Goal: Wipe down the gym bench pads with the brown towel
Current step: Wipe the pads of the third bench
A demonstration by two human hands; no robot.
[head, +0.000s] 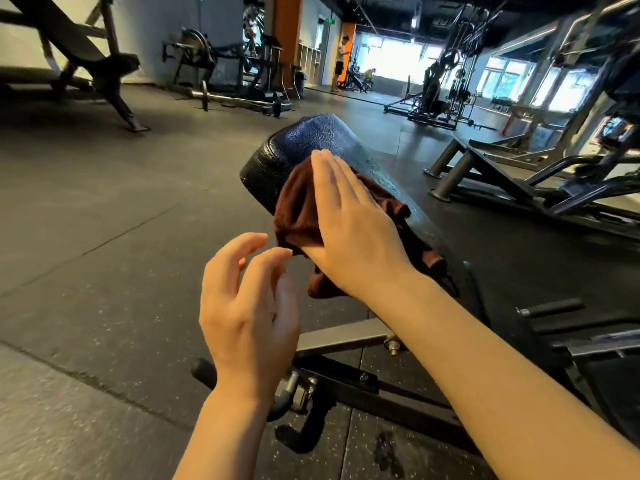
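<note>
Half the brown towel (298,209) hidden under right hand (349,220), thumb unseen

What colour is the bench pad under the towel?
Glossy black bench pad, seen in the head view.

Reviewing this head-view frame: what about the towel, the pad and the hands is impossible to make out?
- Brown towel: its middle is hidden under the flat right hand.
- Bench pad: the near part is covered by the towel and the right forearm, so its state there is unknown.
- Left hand: the palm faces away; it seems to hold nothing.
- Far person: too small and backlit.
</note>
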